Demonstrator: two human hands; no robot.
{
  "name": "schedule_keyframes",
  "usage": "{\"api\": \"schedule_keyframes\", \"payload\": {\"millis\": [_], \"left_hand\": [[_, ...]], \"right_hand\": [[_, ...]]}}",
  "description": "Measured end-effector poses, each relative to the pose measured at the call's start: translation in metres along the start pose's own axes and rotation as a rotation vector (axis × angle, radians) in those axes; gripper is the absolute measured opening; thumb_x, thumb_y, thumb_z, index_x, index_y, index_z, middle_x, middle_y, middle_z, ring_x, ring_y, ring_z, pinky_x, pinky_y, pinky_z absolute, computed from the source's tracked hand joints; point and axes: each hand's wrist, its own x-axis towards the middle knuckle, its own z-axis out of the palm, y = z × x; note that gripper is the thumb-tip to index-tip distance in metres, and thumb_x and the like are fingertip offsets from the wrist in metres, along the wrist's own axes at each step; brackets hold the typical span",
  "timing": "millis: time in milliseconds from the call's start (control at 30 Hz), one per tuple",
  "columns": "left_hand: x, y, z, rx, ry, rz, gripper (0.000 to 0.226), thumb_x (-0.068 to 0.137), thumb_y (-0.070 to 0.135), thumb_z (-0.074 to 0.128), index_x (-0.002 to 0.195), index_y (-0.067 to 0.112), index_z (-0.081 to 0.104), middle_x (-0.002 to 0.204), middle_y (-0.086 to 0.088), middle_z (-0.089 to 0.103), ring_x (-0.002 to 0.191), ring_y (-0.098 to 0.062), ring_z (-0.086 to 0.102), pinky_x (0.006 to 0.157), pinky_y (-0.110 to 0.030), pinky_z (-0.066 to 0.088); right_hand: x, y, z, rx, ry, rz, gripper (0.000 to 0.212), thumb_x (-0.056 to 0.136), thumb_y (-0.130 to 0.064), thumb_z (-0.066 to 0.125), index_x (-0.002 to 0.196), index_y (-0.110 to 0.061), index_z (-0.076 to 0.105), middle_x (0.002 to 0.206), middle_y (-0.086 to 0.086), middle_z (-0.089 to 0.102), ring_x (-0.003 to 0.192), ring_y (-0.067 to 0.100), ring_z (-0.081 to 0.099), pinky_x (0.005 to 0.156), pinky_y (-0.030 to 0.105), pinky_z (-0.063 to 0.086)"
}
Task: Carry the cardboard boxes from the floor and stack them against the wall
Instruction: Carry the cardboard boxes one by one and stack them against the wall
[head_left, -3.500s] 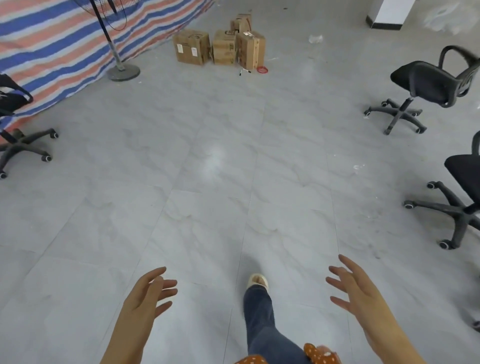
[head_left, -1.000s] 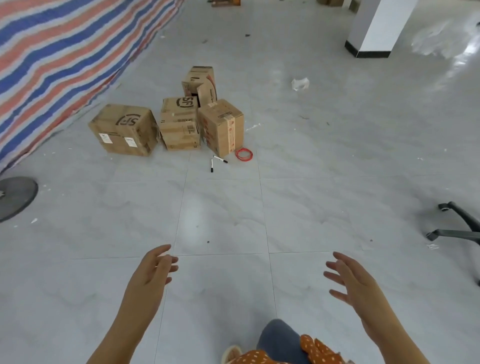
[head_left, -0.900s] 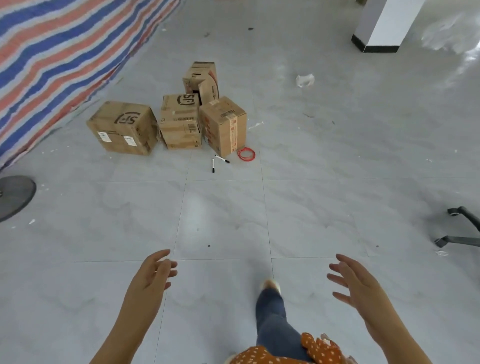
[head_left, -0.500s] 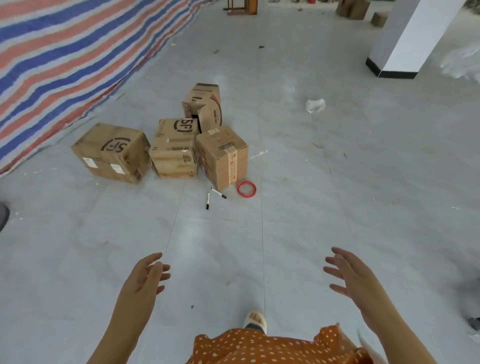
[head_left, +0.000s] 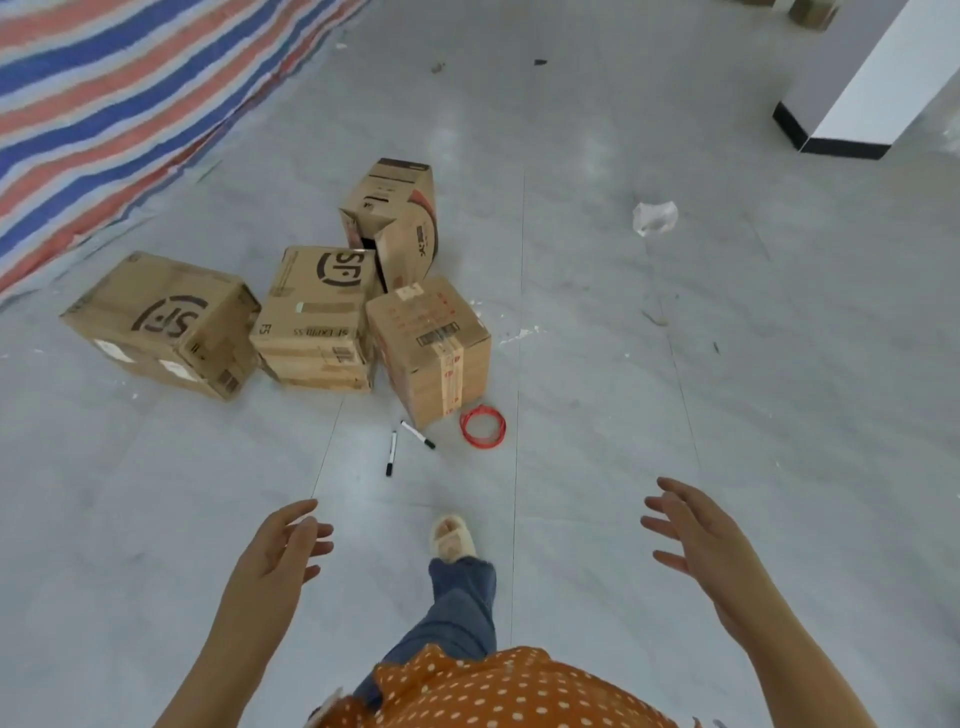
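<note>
Cardboard boxes (head_left: 311, 312), four of them, sit clustered on the grey tiled floor (head_left: 675, 364) at 11 o'clock from the person's forward foot (head_left: 452, 538), near a striped tarp (head_left: 104, 93). Two markers (head_left: 405, 447) and a red coil (head_left: 483, 427) lie just beside the nearest box. Left hand (head_left: 283, 545) and right hand (head_left: 696, 535) hover empty, fingers spread apart, well short of the boxes.
</note>
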Motion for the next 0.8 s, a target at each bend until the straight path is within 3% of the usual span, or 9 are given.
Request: {"api": "schedule_keyframes", "payload": {"millis": [200,300,433,600,800], "left_hand": [[0.141,0.081,0.03,-0.039,0.021,-0.019,0.022,0.1,0.021,0.041,0.116,0.018,0.056,0.102,-0.005,0.065,0.096,-0.023,0.062,0.086,-0.038,0.047],[0.202,0.121,0.038,-0.031,0.019,0.006,0.021,0.1,0.019,0.042,0.115,0.021,0.056,0.099,-0.002,0.065,0.094,-0.017,0.062,0.079,-0.032,0.047],[0.262,0.146,0.049,-0.041,0.072,-0.02,0.021,0.099,0.02,0.043,0.115,0.022,0.057,0.1,-0.002,0.066,0.096,-0.017,0.063,0.083,-0.035,0.048],[0.338,0.152,0.066,-0.054,0.163,-0.16,0.02,0.099,0.02,0.044,0.114,0.021,0.057,0.1,-0.002,0.066,0.094,-0.015,0.062,0.081,-0.033,0.047],[0.455,0.159,0.124,-0.082,0.272,-0.395,0.022,0.1,0.024,0.044,0.117,0.015,0.055,0.104,-0.007,0.064,0.093,-0.02,0.061,0.084,-0.035,0.046]], "right_hand": [[0.136,-0.097,0.021,0.029,0.0,0.005,0.032,0.099,-0.033,0.045,0.13,-0.025,0.051,0.116,-0.006,0.063,0.101,0.009,0.062,0.081,0.034,0.051],[0.198,-0.146,0.033,-0.011,-0.026,-0.033,0.032,0.1,-0.033,0.043,0.131,-0.025,0.049,0.121,-0.003,0.06,0.105,0.012,0.061,0.089,0.037,0.051],[0.278,-0.189,0.056,-0.077,-0.087,-0.036,0.031,0.099,-0.034,0.044,0.129,-0.026,0.048,0.125,0.0,0.058,0.104,0.014,0.06,0.09,0.036,0.049],[0.399,-0.245,0.096,-0.23,-0.263,0.022,0.033,0.1,-0.033,0.041,0.131,-0.022,0.047,0.127,0.003,0.055,0.108,0.021,0.058,0.093,0.038,0.046],[0.564,-0.298,0.159,-0.536,-0.564,0.029,0.031,0.101,-0.031,0.04,0.131,-0.024,0.047,0.126,0.001,0.055,0.108,0.018,0.058,0.096,0.038,0.048]]}}
